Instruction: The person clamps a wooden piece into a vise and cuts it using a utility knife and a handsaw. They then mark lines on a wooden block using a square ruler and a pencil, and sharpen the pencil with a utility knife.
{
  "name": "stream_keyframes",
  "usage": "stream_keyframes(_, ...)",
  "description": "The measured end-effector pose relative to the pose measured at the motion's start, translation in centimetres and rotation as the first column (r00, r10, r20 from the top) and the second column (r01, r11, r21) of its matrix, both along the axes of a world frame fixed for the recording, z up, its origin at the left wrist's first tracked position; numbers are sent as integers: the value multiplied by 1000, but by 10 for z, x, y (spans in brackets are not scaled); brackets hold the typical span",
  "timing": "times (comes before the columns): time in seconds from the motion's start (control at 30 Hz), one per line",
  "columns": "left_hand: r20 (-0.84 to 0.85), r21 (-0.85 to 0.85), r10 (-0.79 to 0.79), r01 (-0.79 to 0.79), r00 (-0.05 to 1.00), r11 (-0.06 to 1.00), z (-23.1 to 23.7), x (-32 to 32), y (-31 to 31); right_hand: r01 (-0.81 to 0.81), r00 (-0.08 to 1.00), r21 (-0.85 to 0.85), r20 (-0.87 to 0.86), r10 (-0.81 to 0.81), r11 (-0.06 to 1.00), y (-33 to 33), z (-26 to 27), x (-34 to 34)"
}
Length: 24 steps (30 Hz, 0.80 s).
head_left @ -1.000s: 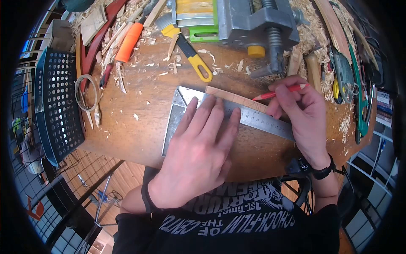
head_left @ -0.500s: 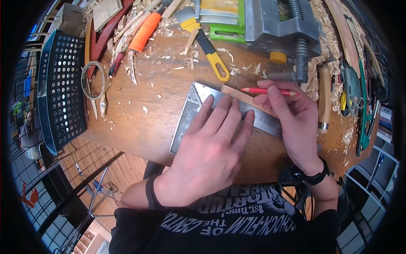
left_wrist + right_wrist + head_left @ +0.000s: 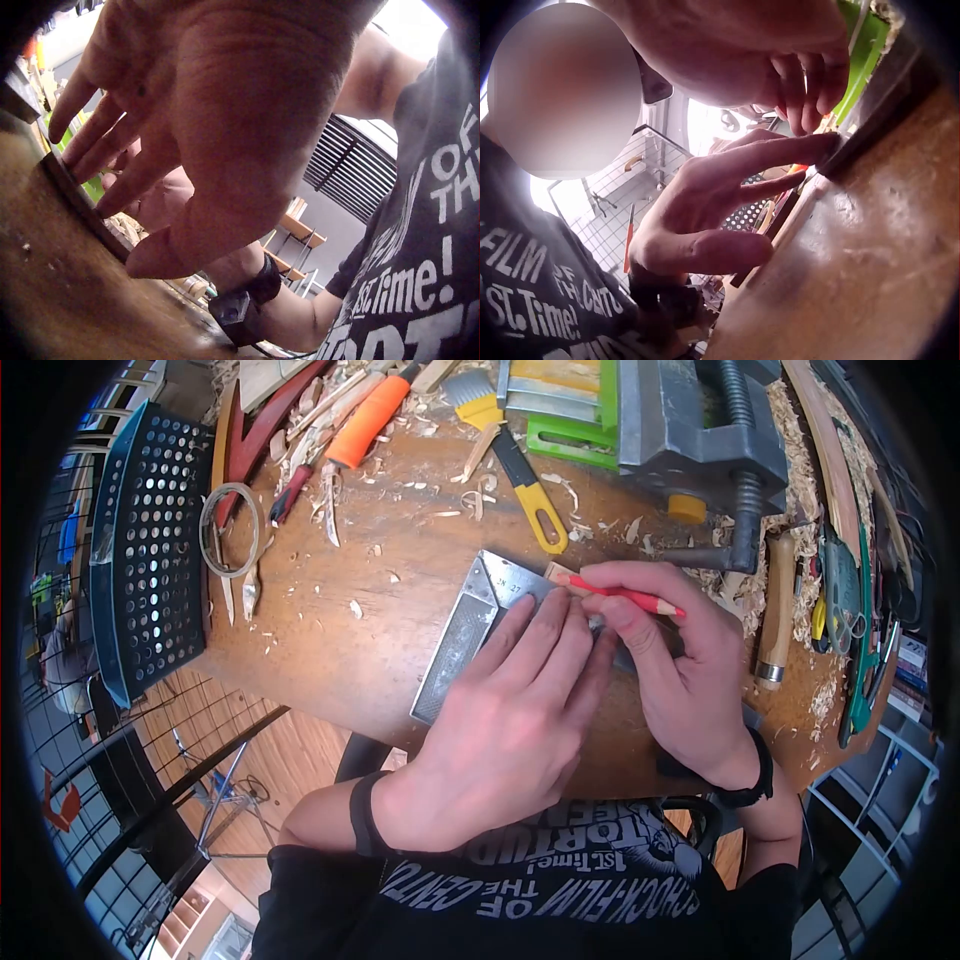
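Observation:
A metal try square lies on the bench, its ruled blade running right under both hands. Along the blade's far edge is a thin wooden strip, mostly covered by the fingers. My left hand presses on the blade with its fingers stretched out; the left wrist view shows its palm raised over the bench. In my right hand a red pencil is pinched between thumb and fingers. The pencil's tip is at the strip's left end, just beyond the left fingertips.
A metal vise stands at the back right. Nearer are a brush with a yellow-black handle and a wooden-handled tool. At left are a perforated basket, a ring and an orange handle. Wood shavings lie scattered around.
My right hand has carried the pencil leftward along the strip to its left end, close beside the left fingers. The left hand stays on the square, while the head view has shifted.

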State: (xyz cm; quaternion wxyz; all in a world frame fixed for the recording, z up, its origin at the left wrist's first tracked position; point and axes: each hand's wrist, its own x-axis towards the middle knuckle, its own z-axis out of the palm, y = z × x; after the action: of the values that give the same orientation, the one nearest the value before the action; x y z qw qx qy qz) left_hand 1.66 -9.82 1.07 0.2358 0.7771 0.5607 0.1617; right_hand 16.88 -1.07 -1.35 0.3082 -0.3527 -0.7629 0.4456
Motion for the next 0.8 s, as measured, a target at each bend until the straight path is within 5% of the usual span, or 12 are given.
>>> stream_keyframes(0.73,36,-2,3,-3,999,1000,-1,-2,1,-30,999,-65,43,33,997,7,3,-10)
stream_keyframes(0.8,35,-6,0,0,999,1000,-1,-2,1,-58,979,-185,180,91,981,9,15,-9)
